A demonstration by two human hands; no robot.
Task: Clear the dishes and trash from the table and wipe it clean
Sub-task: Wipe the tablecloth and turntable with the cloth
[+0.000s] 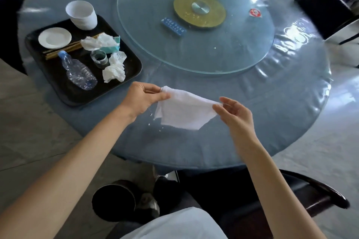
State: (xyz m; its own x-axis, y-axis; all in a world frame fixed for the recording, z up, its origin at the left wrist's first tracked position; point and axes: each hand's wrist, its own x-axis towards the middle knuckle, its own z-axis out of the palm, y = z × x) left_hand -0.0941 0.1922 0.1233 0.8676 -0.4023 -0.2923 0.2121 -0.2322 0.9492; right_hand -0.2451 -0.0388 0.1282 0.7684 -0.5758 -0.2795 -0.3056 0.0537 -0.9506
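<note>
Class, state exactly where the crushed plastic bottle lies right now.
In the head view, the crushed plastic bottle lies on the black tray at the table's left, beside the small glass.

Round table under blue cloth and clear plastic cover; glass turntable at centre, black tray at left edge near it, loaded with dishes and trash; few white crumbs scattered on near part of cover
</note>
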